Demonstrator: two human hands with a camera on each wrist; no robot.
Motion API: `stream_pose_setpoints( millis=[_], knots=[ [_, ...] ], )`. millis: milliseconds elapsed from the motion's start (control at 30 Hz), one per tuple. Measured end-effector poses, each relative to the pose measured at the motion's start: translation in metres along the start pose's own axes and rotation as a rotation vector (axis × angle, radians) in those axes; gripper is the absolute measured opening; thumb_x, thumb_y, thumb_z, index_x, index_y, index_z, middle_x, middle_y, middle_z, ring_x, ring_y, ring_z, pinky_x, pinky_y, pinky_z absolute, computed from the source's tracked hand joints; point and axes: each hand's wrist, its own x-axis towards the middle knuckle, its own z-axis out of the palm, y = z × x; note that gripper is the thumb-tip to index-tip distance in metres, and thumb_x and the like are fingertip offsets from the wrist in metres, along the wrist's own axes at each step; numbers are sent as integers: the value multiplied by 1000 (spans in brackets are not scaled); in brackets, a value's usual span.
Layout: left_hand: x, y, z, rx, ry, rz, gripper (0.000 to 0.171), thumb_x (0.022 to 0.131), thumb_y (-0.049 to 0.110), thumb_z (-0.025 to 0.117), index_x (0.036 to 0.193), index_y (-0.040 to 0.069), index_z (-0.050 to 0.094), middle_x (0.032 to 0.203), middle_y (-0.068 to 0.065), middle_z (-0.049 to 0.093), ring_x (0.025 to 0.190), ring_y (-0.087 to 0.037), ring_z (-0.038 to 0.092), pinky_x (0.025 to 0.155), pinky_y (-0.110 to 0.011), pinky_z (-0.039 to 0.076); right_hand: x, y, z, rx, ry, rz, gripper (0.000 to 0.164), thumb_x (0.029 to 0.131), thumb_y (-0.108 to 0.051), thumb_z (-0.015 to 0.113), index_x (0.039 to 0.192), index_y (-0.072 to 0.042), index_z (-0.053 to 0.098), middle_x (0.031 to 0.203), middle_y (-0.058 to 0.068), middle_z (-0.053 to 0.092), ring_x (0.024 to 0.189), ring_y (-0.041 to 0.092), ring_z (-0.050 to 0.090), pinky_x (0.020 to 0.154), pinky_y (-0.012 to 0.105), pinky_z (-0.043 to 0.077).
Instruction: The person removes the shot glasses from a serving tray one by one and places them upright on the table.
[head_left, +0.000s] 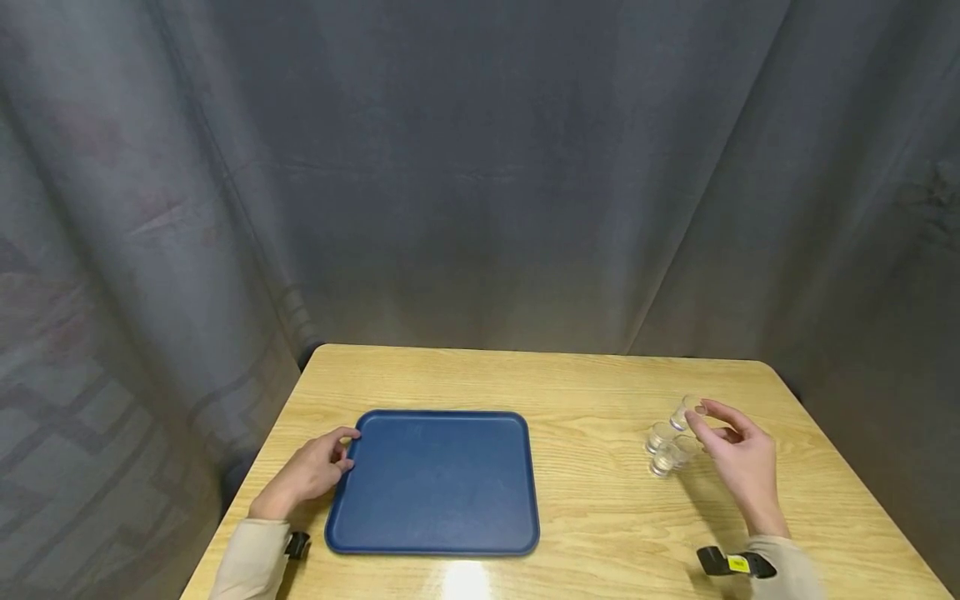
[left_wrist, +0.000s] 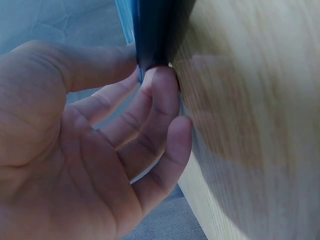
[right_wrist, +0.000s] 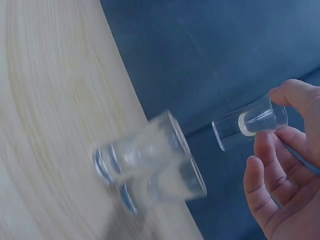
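Observation:
A dark blue tray (head_left: 435,483) lies flat on the table. My left hand (head_left: 311,467) is at its left side and pinches the rim, thumb on one face and curled fingertips at the other, as the left wrist view shows. Over to the right, my right hand (head_left: 738,454) holds a small clear shot glass (right_wrist: 250,122) between thumb and fingers, raised above the tabletop. Just below it, several similar shot glasses (head_left: 663,460) stand in a tight cluster. Two of these standing glasses (right_wrist: 142,147) show blurred in the right wrist view.
The light wooden table (head_left: 600,517) has rounded far corners. Behind it and along both sides hang dark grey curtains (head_left: 480,183). Each wrist wears a black strap (head_left: 716,562) below the sleeve's edge.

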Motion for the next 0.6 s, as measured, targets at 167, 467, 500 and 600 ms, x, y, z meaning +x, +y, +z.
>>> stream_pose_setpoints(
  millis=[167,467,500,600],
  knots=[
    [0,-1,0,-1,0,6,42,100,1,67,141,-1,60,85,-1,57,72,-16,51,66,-28,40,1,11,-13,-32,19,74,54,97,-34,80,139,-4,68,96,-39,61,72,-9,62,61,14,49],
    [-2,-2,-2,-9,-12,-12,42,101,2,66,142,0,61,85,-2,58,71,-15,51,64,-28,40,0,35,-25,-97,-9,115,59,97,-39,79,139,0,66,93,-44,56,74,-12,60,61,16,49],
    [-2,-3,-3,-4,-14,-8,42,101,2,66,142,0,60,85,-2,58,70,-15,51,64,-28,40,0,38,-25,-107,-22,120,61,97,-40,78,139,1,66,92,-45,55,73,-12,60,60,18,49],
    [-2,-3,-3,-12,-18,-21,42,101,2,65,142,0,60,85,-2,58,71,-16,51,65,-28,40,-1,46,-24,-129,-51,135,62,97,-43,78,140,0,65,91,-46,54,71,-10,61,57,21,50]
  ],
)
